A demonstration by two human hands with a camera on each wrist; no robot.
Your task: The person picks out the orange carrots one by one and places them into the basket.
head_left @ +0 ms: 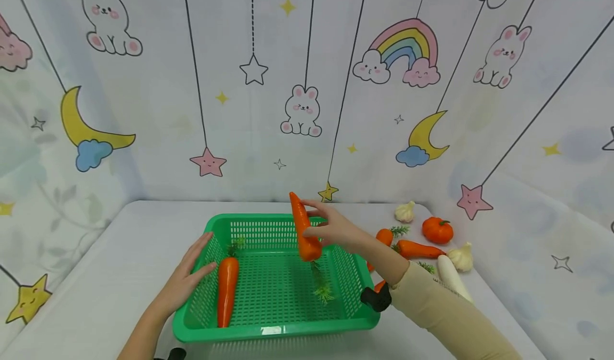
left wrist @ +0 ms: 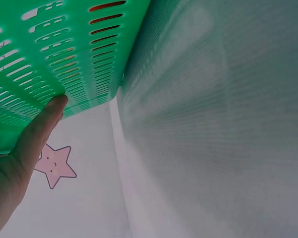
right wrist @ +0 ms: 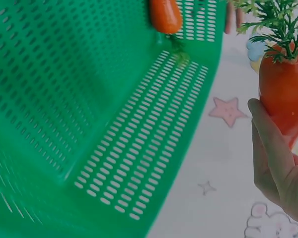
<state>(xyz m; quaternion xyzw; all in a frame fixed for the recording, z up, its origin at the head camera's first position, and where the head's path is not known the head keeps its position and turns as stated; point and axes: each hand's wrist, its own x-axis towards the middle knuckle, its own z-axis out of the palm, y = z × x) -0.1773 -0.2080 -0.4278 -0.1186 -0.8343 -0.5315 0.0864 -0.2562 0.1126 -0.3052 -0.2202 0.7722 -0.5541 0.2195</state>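
Note:
My right hand [head_left: 333, 225] grips an orange carrot [head_left: 303, 229] over the far right part of a green plastic basket [head_left: 273, 329]. The carrot's tip points up and its leafy green top hangs down. In the right wrist view, fingers [right wrist: 270, 136] wrap the held carrot [right wrist: 283, 94] beside the basket wall. My left hand [head_left: 184, 280] rests with extended fingers on the basket's left rim; the left wrist view shows a finger [left wrist: 39, 126] against the slotted wall [left wrist: 72, 64]. A second carrot [head_left: 227, 290] lies inside the basket along its left side, leaves toward the back.
Right of the basket lie more carrots [head_left: 417, 249], a small orange pumpkin [head_left: 437, 230], garlic bulbs [head_left: 405, 212] and a long white vegetable [head_left: 452, 277]. The white table [head_left: 96, 290] ends at a patterned cloth backdrop [head_left: 158, 82].

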